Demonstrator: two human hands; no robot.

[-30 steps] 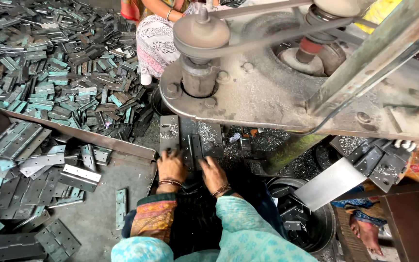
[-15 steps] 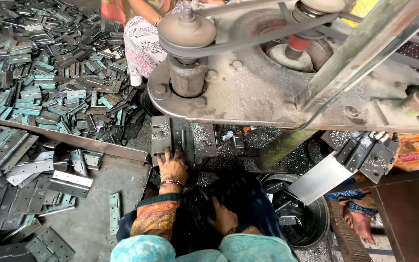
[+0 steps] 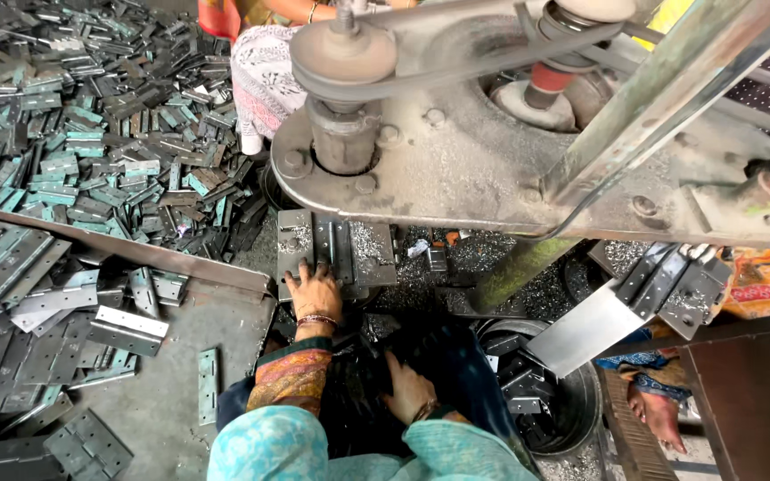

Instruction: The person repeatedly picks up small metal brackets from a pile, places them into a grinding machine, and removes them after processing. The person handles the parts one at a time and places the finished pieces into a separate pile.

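- Left hand point(image 3: 314, 289) laid flat, fingers spread wide, on a grey hinge plate point(image 3: 336, 254) seated on the machine bed under the drill head point(image 3: 349, 107); pressing down, not gripping.
- Right hand point(image 3: 407, 387) drawn back to the lap, well behind the left, resting on dark cloth point(image 3: 358, 401); fingers loosely open; whether anything was held could not be told.
- Metal swarf point(image 3: 367, 245) noted on the plate just ahead of the left fingertips.
- Loose hinge plates point(image 3: 126, 330) lying on a grey tray point(image 3: 171, 392) to the left of the left hand; large heap of finished hinges point(image 3: 91, 134) farther left and ahead.
- Round bin point(image 3: 554, 401) with dark parts found right of the right hand.
- Another person's patterned clothing point(image 3: 265, 76) seen beyond the machine.
- Judgement: plate best kept square and flat against the bed, palm pressure steady, fingertips held clear of the spindle line.
- Judgement: sleeve and bangles best kept away from the belt point(image 3: 492, 62) overhead.
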